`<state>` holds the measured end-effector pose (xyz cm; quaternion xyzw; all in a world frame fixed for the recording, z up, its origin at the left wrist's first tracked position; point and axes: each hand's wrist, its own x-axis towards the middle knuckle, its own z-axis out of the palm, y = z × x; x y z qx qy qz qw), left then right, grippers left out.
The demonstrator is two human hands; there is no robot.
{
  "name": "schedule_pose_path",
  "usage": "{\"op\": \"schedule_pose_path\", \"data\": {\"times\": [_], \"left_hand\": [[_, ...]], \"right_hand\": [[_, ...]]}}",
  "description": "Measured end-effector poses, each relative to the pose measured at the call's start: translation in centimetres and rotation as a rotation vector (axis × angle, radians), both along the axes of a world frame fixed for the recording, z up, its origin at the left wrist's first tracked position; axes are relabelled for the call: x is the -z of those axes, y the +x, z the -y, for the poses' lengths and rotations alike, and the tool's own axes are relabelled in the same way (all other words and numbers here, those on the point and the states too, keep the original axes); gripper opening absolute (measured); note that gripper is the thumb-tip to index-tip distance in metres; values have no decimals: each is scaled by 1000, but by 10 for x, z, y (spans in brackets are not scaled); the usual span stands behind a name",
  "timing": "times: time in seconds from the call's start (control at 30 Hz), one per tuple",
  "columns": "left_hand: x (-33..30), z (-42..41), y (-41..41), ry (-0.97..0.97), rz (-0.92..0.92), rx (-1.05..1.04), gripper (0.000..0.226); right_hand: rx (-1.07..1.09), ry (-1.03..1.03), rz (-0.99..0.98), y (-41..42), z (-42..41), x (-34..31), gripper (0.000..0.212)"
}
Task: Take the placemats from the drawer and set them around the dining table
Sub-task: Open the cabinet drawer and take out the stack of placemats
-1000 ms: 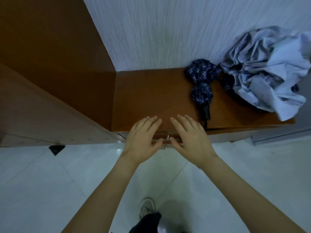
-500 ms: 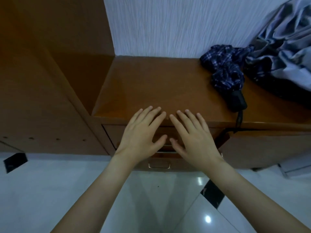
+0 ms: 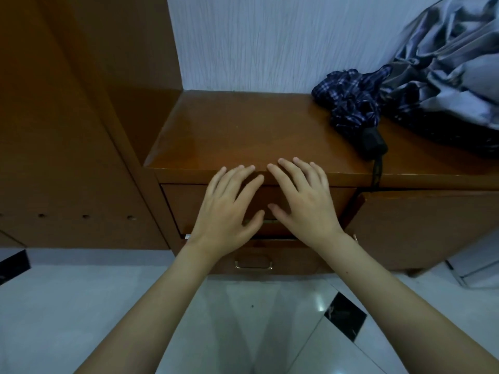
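Lower now: both hands (image 3: 264, 209) before drawer (image 3: 189, 203).

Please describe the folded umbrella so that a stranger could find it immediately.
Look at the brown wooden cabinet against the white wall. On its top, toward the right, lies the folded umbrella, beside a crumpled grey cloth. Only the umbrella has dark blue plaid fabric and a black handle pointing to the front edge.

A: From my feed, the top drawer (image 3: 189, 203) front is mostly behind the left hand (image 3: 226, 211) and right hand (image 3: 305, 203); its handle barely peeks out between the thumbs.

B: Same here. I can't see inside it. The grey cloth (image 3: 453, 63) runs off the right edge, and both forearms leave the bottom.
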<state>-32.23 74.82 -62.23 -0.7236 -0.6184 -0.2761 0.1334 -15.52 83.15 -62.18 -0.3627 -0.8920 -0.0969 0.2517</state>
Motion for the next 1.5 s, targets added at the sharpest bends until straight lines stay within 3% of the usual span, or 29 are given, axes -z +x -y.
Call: {"op": "schedule_pose_path", "data": {"times": [0.1,0.2,0.33,0.47,0.57,0.7,0.83,1.0,1.23,1.33,1.5], "left_hand": [[24,12,2,82,26,74,36],[57,17,1,-35,-6,103,26],[90,19,-5,-351,-22,68,35],[106,18,-5,-515,-37,24,49],[117,12,-5,-537,-74,5,52],[128,6,-1,-551,-76,1,53],[135,2,1,-576,-26,-55,48],[138,-9,-4,-607,65,-89,37],[134,-11,-2,-628,27,-119,37],[133,-9,-1,-641,-9,-108,41],[136,-1,0,-660,-22,-103,44]], "right_hand": [[0,43,5,0,-2,5,71],[-5,92,-19,1,-5,10,72],[-17,88,-34,3,-7,8,74],[-91,109,-111,5,2,15,63],[-201,163,-188,10,19,40,45],[-281,15,-112,8,28,68,42],[-241,-53,-7,-3,22,80,44],[-226,-44,-10,-13,2,85,45],[-206,-255,115,-17,-10,69,25],[-185,-213,145,-20,-6,70,28],[-179,-6,73,-11,4,89,53]]}}
